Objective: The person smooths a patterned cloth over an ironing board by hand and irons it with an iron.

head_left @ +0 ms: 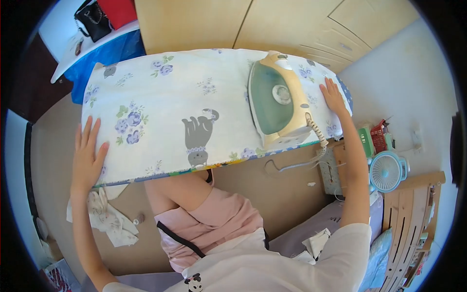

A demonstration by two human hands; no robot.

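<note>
A white cloth (pixel 160 102) printed with purple flowers and grey cats lies spread over the ironing board, whose patterned edge (pixel 170 174) shows below it. Flat on the cloth's left end rests my left hand (pixel 87 158), fingers spread. My right hand (pixel 334 100) lies on the right end, palm down and fingers stretched out. Between them, closer to the right hand but apart from it, an iron (pixel 279 100) with a green transparent tank and cream body stands on the cloth. Its cord (pixel 316 131) hangs over the near edge. Neither hand holds anything.
Wooden cabinets (pixel 194 24) stand behind the board. At the back left, a black bag (pixel 92 22) and a red bag (pixel 118 12) sit on a white surface. A small blue fan (pixel 386 171) is at the right. White clothing (pixel 114 219) lies on the floor at the left.
</note>
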